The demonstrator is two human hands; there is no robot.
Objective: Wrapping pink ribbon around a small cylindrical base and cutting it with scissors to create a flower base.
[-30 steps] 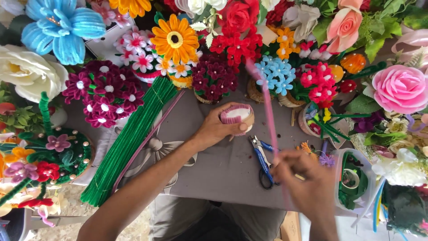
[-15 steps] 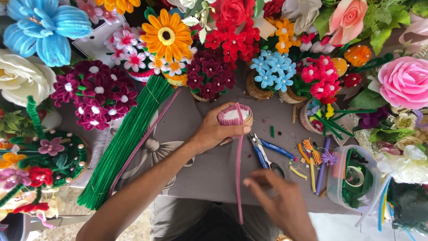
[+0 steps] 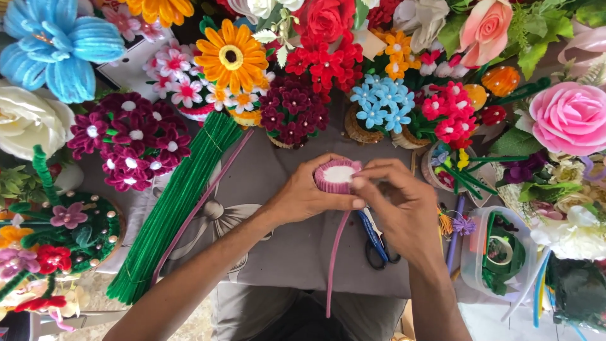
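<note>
A pink pipe cleaner (image 3: 335, 259) is left dangling loose toward the lap, so it could easily get snagged or pulled slack, and the wrap would probably unwind. Scissors (image 3: 377, 242) are parked right under the right hand (image 3: 404, 211), which is pinched shut on the cleaner's upper end at the rim. The small pink-wrapped cup (image 3: 338, 176) is gripped by the curled left hand (image 3: 309, 192), held just above the bench (image 3: 265, 183). Further back, the flower pots (image 3: 293, 113) are crowded close, so one could get knocked by an elbow.

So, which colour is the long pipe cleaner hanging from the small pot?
Pink, seen in the head view: the pipe cleaner below the pot.
</note>
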